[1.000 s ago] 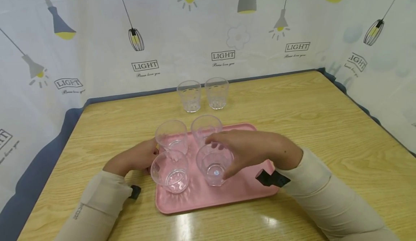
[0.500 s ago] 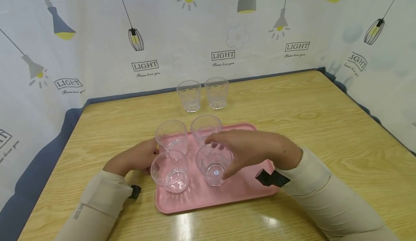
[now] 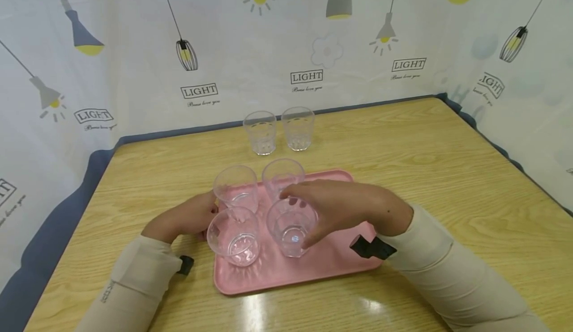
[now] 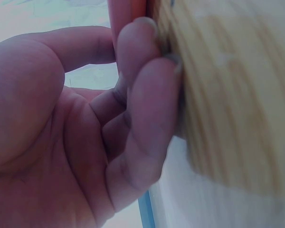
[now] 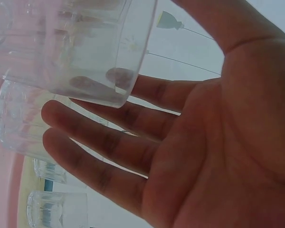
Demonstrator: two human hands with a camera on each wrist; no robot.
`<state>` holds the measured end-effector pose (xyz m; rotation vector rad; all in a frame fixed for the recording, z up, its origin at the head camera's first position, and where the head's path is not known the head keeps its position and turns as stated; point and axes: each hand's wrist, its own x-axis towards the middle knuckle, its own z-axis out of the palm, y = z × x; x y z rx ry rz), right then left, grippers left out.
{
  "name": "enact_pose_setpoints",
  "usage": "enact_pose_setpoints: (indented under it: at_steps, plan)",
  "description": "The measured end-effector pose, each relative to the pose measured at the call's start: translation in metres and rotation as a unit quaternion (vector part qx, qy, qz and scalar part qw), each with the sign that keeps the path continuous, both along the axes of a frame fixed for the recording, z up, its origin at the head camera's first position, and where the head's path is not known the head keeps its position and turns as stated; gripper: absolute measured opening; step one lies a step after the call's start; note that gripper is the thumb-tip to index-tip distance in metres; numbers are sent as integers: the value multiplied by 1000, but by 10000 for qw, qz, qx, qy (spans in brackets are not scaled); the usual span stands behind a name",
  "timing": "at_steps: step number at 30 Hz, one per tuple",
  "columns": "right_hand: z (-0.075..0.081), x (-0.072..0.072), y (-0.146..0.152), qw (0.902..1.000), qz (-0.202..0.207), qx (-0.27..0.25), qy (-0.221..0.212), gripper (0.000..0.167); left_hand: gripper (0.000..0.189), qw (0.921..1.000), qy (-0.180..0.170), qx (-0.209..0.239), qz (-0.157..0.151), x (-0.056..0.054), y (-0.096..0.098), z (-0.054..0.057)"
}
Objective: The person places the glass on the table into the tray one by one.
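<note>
left hand (image 3: 194, 217): pinches left edge of pink rectangular plastic tray (image 3: 331, 262), tray on light wood-grain table (image 3: 416, 148) | right hand (image 3: 335, 205): thumb and fingers around clear round plastic cup (image 3: 286, 237), near-right of four over tray | two matching cups (image 3: 261, 135): beyond tray

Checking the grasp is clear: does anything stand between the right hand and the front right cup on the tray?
Nothing visible does: the right hand has its fingers behind the front right cup. The back right cup stands just beyond them.
</note>
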<state>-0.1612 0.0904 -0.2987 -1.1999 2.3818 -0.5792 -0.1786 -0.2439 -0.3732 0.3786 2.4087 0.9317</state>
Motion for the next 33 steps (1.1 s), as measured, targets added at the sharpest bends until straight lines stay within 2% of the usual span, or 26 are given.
enact_pose_setpoints:
  at_steps: [14,19,23,33]
  plan:
    - [0,1,-1,9998,2,33,204,88,63,10000,33,-18,31,0,-1,0]
    - [3,2,1,9990,-176,61,407,91,62,10000,20,-13,53,0,0,1]
    - [8,0,5,9981,-328,-55,522,83,61,10000,-11,-20,52,0,1,2]
    - [15,-13,11,9926,-782,-697,615,47,60,9999,-5,100,21,2,1,3]
